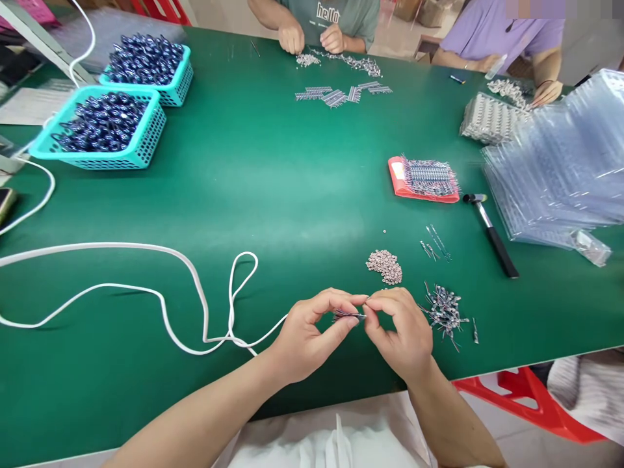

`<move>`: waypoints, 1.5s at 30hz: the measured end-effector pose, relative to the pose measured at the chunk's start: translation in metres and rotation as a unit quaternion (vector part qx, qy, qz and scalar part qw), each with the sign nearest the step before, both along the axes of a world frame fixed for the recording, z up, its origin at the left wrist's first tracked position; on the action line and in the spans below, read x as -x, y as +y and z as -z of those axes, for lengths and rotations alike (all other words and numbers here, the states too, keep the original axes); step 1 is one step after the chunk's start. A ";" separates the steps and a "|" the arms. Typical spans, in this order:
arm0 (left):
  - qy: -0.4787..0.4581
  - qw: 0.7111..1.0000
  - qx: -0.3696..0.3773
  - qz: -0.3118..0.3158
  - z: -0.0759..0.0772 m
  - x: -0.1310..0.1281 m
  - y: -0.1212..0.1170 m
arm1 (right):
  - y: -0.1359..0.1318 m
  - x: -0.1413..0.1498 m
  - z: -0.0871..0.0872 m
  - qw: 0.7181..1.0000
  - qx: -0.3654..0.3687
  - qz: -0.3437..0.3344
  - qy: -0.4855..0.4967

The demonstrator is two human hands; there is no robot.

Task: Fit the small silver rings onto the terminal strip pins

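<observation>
On the desk (219, 169): far left, two filled baskets (88, 157), one behind the other, cables (97, 246) before them; at right, a pile of discs (385, 265), a heap of slim pieces (445, 308) to its right, a packet (400, 186) bearing strips (429, 174) behind it, and a hammer (499, 249) left of stacked trays (560, 162).

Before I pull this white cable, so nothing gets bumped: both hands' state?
Left hand: closed, holding small, thin, dark wire-like pieces.
Right hand: at their end; whether closed on anything cannot be told.
</observation>
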State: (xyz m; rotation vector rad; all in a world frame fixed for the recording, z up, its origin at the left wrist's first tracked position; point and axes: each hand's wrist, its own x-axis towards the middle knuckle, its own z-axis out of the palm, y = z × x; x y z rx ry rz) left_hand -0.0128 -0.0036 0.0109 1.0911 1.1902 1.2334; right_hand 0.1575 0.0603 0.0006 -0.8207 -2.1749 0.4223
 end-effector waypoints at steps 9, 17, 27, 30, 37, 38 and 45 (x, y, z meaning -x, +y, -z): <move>-0.100 0.994 0.040 -0.002 0.003 -0.001 -0.001 | 0.000 -0.001 0.000 1.000 -0.015 0.019 0.016; -0.166 0.984 0.071 0.007 0.005 -0.002 0.001 | -0.002 -0.002 0.001 0.999 -0.016 0.025 0.016; -0.121 0.992 0.016 0.014 0.008 -0.003 -0.003 | -0.002 -0.002 0.001 0.999 0.010 0.021 0.038; -0.095 0.995 -0.011 0.014 0.010 -0.003 -0.004 | -0.002 -0.002 0.001 0.999 0.005 0.016 0.043; -0.028 0.998 -0.055 0.010 0.011 -0.003 -0.003 | -0.002 -0.001 0.002 0.999 -0.005 0.013 0.044; -0.024 0.998 -0.058 0.010 0.011 -0.003 -0.003 | -0.002 -0.001 0.002 0.999 -0.004 0.013 0.044; -0.005 0.997 -0.074 0.014 0.011 -0.003 -0.002 | -0.002 -0.002 0.003 0.999 -0.002 0.010 0.042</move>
